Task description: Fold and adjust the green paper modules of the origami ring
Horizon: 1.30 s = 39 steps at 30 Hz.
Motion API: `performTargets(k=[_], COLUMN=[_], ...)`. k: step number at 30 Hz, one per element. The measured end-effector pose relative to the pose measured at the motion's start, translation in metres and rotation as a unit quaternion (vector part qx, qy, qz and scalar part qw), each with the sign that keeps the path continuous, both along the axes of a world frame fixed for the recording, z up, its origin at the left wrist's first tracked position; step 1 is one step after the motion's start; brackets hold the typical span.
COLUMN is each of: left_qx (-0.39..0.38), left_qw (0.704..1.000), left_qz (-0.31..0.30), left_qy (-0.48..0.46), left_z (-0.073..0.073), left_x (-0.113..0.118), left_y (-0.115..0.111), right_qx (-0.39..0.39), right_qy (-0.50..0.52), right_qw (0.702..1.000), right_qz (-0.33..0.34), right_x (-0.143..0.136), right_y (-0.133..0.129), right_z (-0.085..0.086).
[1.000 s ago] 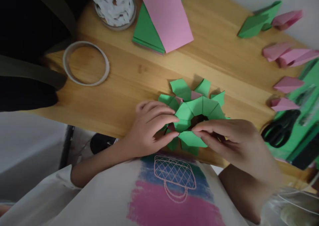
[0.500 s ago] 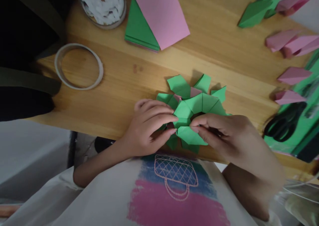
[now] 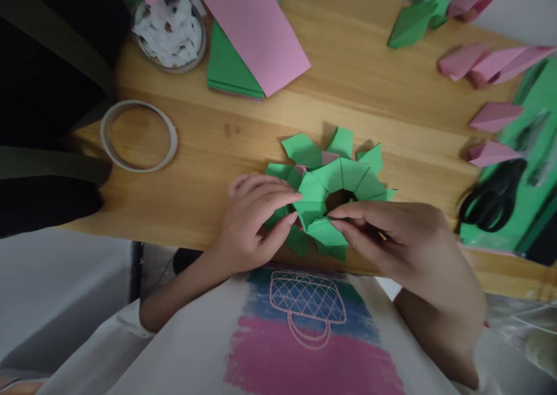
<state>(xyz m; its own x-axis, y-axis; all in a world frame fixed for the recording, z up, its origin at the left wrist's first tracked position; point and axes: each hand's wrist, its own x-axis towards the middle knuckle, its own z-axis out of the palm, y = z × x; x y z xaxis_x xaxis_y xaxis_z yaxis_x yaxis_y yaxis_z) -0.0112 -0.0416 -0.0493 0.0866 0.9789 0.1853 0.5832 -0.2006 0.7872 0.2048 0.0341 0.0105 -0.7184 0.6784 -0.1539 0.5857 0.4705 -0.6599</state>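
A green folded-paper ring [image 3: 328, 177] with pointed green petals and bits of pink between them lies near the table's front edge. My left hand [image 3: 256, 221] grips the ring's left side, its thumb and index finger at the paper edge. Between the thumb and index finger of my right hand [image 3: 383, 232] is the inner edge of a green flap at the front of the ring. That flap stands slightly raised beside the round hole. My right fingers hide part of the ring's right front side.
A tape roll [image 3: 138, 136] lies left on the wooden table [image 3: 209, 192]. Behind it stand a glass bowl [image 3: 169, 35] of white scraps and stacked pink paper [image 3: 256, 32]. To the right are folded pink pieces [image 3: 496, 116], a green folded piece [image 3: 413, 24] and black-handled scissors [image 3: 491, 198].
The view has shifted a little. My right fingers have moved slightly with the flap's inner edge, and more of the ring's hole shows. Both hands keep hold of the ring.
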Motion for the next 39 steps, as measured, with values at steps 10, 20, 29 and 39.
performTargets(k=[10,20,29,39], left_qx=[0.016,0.066,0.099,0.101], left_qw=[1.0,0.997,0.981,0.88], left_qz=[0.022,0.02,-0.079,-0.371], left_qy=[0.009,0.044,0.148,0.279], left_z=[0.0,0.012,0.004,0.04], left_x=[-0.002,-0.004,-0.007,-0.019], left_y=[-0.002,-0.004,0.002,0.047], right_qx=[0.032,0.031,0.011,-0.006], right_qy=[-0.002,0.026,-0.023,0.102], right_qw=[0.999,0.996,0.997,0.992], right_qz=[-0.032,-0.085,-0.073,-0.071], right_x=[0.01,0.008,-0.003,0.012], right_y=[-0.011,-0.015,-0.027,-0.04], right_z=[-0.004,-0.003,-0.013,-0.017])
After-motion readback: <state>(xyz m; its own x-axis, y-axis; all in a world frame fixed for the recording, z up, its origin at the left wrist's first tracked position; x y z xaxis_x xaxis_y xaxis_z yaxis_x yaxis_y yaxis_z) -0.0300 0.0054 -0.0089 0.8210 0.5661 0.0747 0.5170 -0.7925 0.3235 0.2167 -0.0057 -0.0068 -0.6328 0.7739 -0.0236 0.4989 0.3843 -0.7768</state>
